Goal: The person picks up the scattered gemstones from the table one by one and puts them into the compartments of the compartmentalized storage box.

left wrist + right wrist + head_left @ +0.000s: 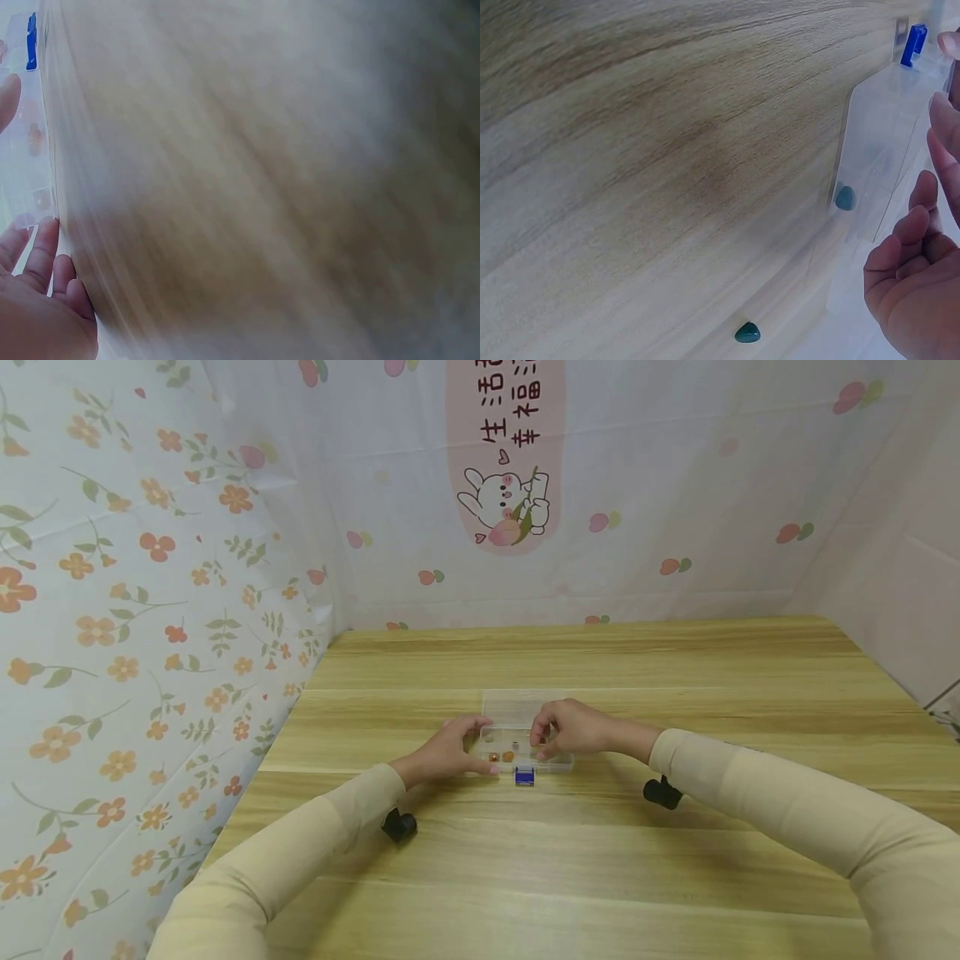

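A clear plastic compartment box (555,768) lies with its lid (517,706) folded back and a blue latch (524,776) on its near side. Orange stones (508,757) and a few small darker pieces sit in its compartments. At the left end, my left hand (447,750) holds the box, thumb at the near side and fingers at the end. My right hand (573,727) is over the box's right half, fingers bent down into it; whether the fingertips pinch anything is hidden. A green stone (845,198) shows through the box's clear wall.
Another green stone (748,332) lies on the wooden table (525,877) by the right wrist, hidden in the head view. Black wrist cameras (663,792) hang under both forearms. A patterned cloth (637,485) closes off the far side.
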A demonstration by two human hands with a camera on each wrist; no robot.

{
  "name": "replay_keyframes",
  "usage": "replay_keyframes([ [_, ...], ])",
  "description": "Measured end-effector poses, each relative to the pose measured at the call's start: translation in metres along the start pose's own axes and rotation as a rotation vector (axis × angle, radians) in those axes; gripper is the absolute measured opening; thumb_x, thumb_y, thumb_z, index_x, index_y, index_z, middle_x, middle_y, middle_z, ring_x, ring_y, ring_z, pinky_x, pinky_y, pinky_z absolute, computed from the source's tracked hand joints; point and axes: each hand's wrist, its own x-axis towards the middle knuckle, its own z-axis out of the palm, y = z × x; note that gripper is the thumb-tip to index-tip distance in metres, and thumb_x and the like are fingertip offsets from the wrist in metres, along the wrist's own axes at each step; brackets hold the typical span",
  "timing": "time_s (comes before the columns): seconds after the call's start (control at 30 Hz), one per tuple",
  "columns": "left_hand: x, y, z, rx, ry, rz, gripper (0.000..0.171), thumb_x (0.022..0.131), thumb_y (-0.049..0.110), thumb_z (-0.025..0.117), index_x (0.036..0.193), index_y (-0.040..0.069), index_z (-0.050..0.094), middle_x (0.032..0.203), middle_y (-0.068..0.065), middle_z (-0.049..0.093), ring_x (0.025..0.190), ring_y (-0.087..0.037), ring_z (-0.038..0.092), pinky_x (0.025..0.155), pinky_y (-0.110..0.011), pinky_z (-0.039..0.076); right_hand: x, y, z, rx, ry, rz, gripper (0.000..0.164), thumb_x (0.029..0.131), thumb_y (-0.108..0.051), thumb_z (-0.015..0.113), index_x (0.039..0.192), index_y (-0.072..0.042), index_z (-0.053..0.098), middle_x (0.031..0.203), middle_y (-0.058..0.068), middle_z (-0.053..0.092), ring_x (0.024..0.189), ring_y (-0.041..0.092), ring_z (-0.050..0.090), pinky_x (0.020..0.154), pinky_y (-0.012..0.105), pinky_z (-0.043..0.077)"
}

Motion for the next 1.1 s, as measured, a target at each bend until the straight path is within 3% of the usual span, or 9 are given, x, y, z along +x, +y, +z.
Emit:
replay_keyframes([
  [0.4,0.000,-0.003,0.000,0.006,0.000,0.012,0.080,0.072,0.032,0.088,0.140,0.015,0.050,0.140,-0.003,0.049,0.130,-0.025,0.035,0.108,-0.044,0.031,-0.004,0.003,-0.007,0.008,0.034,-0.001,0.010,0.081,-0.010,0.079,0.088,-0.012,0.072,0.094,0.001,0.060,0.085,0.020,0.050,0.070,0.035,0.042],
  [0.83,0.000,-0.002,0.000,0.001,-0.008,0.014,0.082,0.072,0.033,0.088,0.141,0.014,0.048,0.140,-0.004,0.049,0.132,-0.026,0.035,0.109,-0.044,0.029,-0.015,0.016,-0.023,0.052,0.133,0.013,0.010,0.082,-0.011,0.078,0.090,-0.011,0.072,0.089,0.003,0.058,0.079,0.022,0.048,0.067,0.035,0.041],
  [1.1,-0.001,0.000,0.000,-0.001,-0.011,0.011,0.081,0.073,0.033,0.087,0.142,0.013,0.048,0.141,-0.005,0.048,0.132,-0.026,0.034,0.109,-0.045,0.029,-0.021,0.026,-0.032,0.070,0.170,0.068,0.014,0.084,-0.016,0.078,0.095,-0.009,0.073,0.090,0.003,0.059,0.081,0.024,0.048,0.068,0.037,0.040],
])
